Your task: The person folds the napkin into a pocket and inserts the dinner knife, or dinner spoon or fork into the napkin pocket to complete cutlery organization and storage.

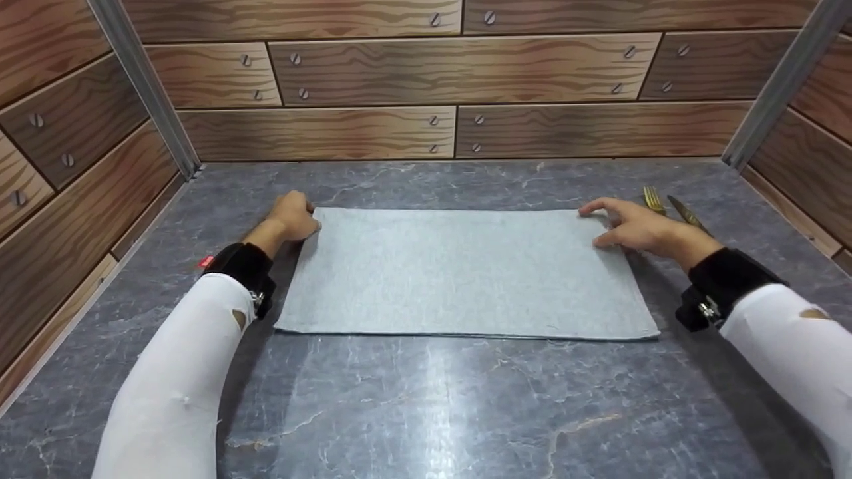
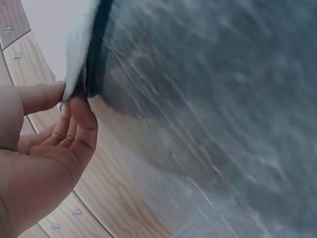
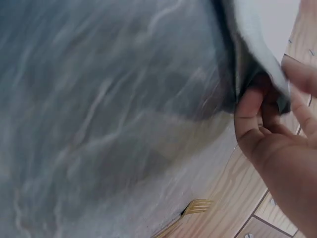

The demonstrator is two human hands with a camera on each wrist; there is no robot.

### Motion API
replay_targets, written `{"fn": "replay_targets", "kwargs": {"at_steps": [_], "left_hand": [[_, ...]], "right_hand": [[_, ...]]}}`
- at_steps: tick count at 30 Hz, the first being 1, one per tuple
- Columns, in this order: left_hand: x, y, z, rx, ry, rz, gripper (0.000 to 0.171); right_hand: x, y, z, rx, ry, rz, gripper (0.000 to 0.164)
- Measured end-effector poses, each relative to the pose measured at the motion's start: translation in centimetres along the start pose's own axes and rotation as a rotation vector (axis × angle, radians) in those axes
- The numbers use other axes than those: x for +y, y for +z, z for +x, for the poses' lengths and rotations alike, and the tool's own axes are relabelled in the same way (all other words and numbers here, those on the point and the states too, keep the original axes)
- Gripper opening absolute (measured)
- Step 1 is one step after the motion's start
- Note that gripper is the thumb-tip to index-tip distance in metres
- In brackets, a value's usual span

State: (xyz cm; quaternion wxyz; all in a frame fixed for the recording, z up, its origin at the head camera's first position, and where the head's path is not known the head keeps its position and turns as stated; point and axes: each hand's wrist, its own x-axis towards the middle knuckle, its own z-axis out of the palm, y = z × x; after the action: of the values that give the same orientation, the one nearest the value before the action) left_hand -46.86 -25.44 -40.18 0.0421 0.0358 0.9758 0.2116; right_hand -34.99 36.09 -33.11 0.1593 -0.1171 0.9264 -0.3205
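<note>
A pale grey folded cloth [image 1: 459, 273] lies flat on the marbled table, its layers showing along the near edge. At its far left corner my left hand [image 1: 291, 216] pinches the edge; the left wrist view has the thumb on top of the cloth corner [image 2: 77, 64] and curled fingers beneath. My right hand [image 1: 632, 226] is at the far right corner, thumb over the cloth. In the right wrist view, bent fingers [image 3: 250, 106] reach under the lifted upper layer, with a darker layer beside them.
Just beyond my right hand lie a gold fork [image 1: 653, 198] and a dark-bladed knife [image 1: 689, 213]. A small red item [image 1: 206, 262] shows beside my left wrist. Wood-patterned walls [image 1: 459, 73] enclose the grey marbled table [image 1: 399, 399] at the back and sides.
</note>
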Motion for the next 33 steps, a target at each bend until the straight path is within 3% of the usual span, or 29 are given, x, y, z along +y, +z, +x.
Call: {"fn": "replay_targets", "kwargs": {"at_steps": [3,4,8,14,16,21,24,27,31,33], "left_hand": [[-0.2,0.1,0.5,0.001,0.0,-0.021,0.06],[-0.9,0.8,1.6,0.01,-0.006,-0.03,0.06],[-1.9,1.4,3.0,0.017,0.005,-0.018,0.057],[-2.4,1.8,3.8,0.0,0.019,0.031,0.055],[-2.5,1.8,3.8,-0.008,0.027,0.052,0.057],[-2.8,1.4,3.1,-0.082,0.002,0.086,0.064],[-2.3,1.0,1.7,-0.12,0.01,0.107,0.066],[-0.9,0.3,-0.6,-0.132,0.044,0.126,0.057],[3.3,-2.3,-6.7,-0.248,0.035,0.025,0.031],[5.4,-3.9,-9.4,-0.33,0.005,-0.036,0.023]], "right_hand": [[-0.1,-0.1,-0.1,0.049,-0.02,-0.083,0.055],[-0.2,0.0,-0.1,0.064,-0.026,-0.099,0.053],[-0.2,0.3,-0.1,0.112,-0.051,-0.146,0.047],[0.6,0.9,0.2,0.142,-0.098,-0.2,0.047],[1.9,0.7,1.0,0.158,-0.131,-0.201,0.047],[8.7,0.4,5.7,0.22,-0.193,-0.252,0.046],[10.0,0.3,6.5,0.233,-0.208,-0.293,0.047],[8.5,0.4,5.3,0.219,-0.203,-0.34,0.051],[7.0,0.5,4.1,0.161,-0.187,-0.412,0.057],[8.2,0.4,4.9,0.156,-0.201,-0.452,0.059]]}}
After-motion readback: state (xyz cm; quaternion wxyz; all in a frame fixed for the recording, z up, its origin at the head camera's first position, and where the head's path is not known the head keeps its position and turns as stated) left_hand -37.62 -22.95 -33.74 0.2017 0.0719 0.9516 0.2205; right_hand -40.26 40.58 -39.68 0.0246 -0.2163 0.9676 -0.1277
